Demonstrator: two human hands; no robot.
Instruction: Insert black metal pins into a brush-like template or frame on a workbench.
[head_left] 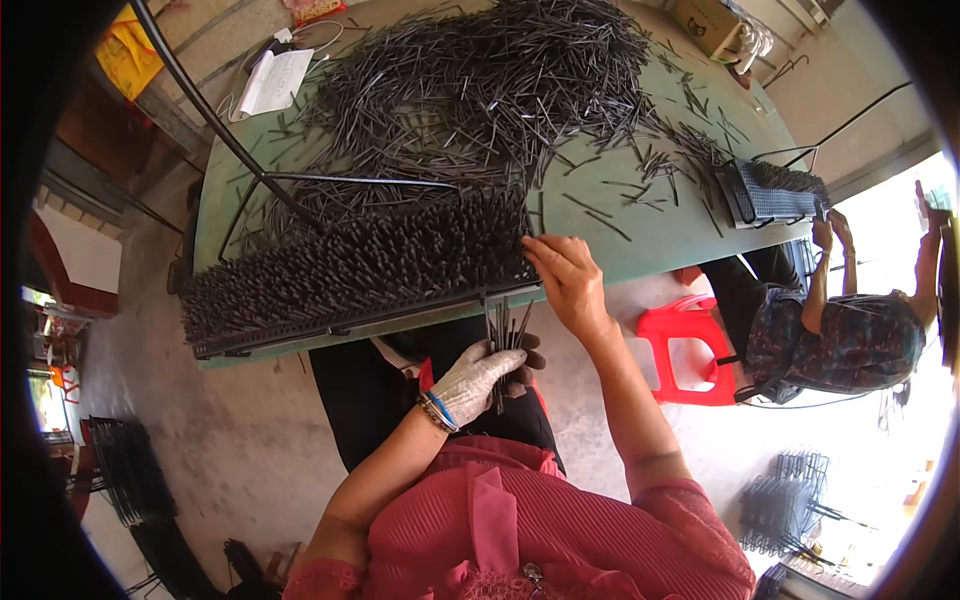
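Note:
My left hand (pixel 487 377), in a pale knit glove with dark fingertips, is closed round a bundle of thin black sticks (pixel 503 325) just below the table's front edge. My bare right hand (pixel 567 278) pinches at the right end of a long black rack (pixel 300 333). Whatever lies between those fingertips is too small to make out. Short black sticks (pixel 360 255) stand upright and close together across the rack, which rests along the table's near edge. A thin black wire frame (pixel 370 181) rises from behind it.
Behind the rack, a large heap of loose black sticks (pixel 500 80) covers much of the green table (pixel 690 225). White paper (pixel 275 82) lies at far left. On the right, a co-worker (pixel 835 335) handles a smaller rack (pixel 775 190), near a red stool (pixel 685 350).

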